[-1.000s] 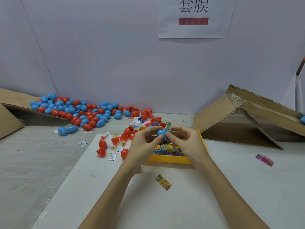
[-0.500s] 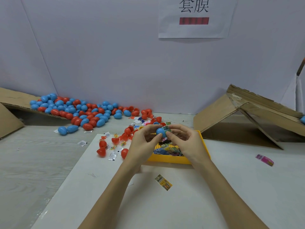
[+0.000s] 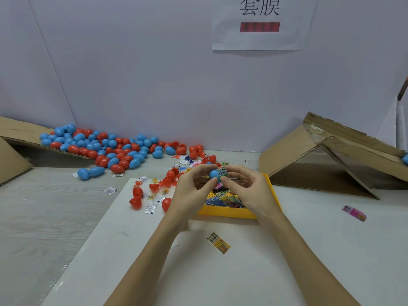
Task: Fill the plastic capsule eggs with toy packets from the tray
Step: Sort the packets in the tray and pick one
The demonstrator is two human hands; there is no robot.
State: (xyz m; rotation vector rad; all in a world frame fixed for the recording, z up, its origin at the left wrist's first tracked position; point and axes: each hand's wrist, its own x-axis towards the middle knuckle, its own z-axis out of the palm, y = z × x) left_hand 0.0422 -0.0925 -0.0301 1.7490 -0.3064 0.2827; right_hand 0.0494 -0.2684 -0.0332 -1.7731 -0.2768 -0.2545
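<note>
The bench (image 3: 55,217) carries a white sheet (image 3: 242,272) along its near part, with a folded cardboard box (image 3: 320,160) at the right and a cardboard ramp (image 3: 19,131) at the far left. A heap of blue and red capsule eggs (image 3: 110,149) spills from the ramp across the bench. A yellow tray (image 3: 227,212) of toy packets sits on the sheet, behind both hands. The left hand (image 3: 189,193) and right hand (image 3: 249,191) meet above the tray. A blue egg half (image 3: 213,174) is pinched between the left thumb and forefinger, fingers curled round it. The right fingers (image 3: 227,180) press a printed toy packet (image 3: 222,172) against its right side. Loose red egg halves (image 3: 138,196) lie just left of the tray. A yellow packet (image 3: 219,242) and a pink packet (image 3: 354,213) lie apart on the sheet.
</note>
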